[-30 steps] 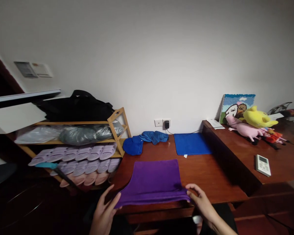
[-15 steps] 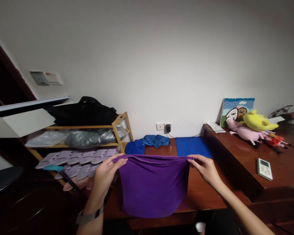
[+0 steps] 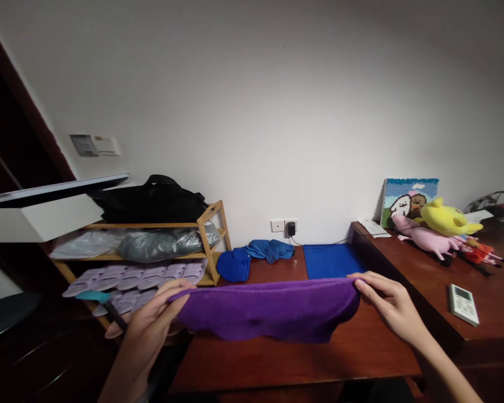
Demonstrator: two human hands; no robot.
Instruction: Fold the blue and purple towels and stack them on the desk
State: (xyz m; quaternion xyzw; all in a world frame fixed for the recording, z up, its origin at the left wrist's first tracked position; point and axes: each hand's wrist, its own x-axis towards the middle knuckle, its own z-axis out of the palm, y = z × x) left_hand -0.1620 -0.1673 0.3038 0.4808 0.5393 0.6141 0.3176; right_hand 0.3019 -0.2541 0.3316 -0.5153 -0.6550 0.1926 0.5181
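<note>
A purple cloth (image 3: 264, 313) is stretched out between my hands above the wooden table (image 3: 285, 364). My left hand (image 3: 155, 313) pinches its left upper corner between thumb and fingers. At the other end, my right hand (image 3: 386, 299) grips the right upper corner the same way. The hemmed top edge runs nearly straight, while the lower part billows away from me. Beyond the cloth lie a flat blue cloth (image 3: 333, 260) and, to its left, a crumpled blue cloth (image 3: 271, 250) beside a folded blue one (image 3: 234, 265).
Left of the table stands a wooden rack (image 3: 212, 240) with a black bag (image 3: 155, 201) and several lilac slippers (image 3: 138, 277). On the raised desk at right are plush toys (image 3: 428, 238) and a white remote control (image 3: 464, 304). A black plug (image 3: 291, 228) sits in the wall socket.
My hands have moved apart and toward me, pulling the cloth's top edge wider and tauter. Its lower part, which hung down, has swung up and away. The view has shifted slightly.
</note>
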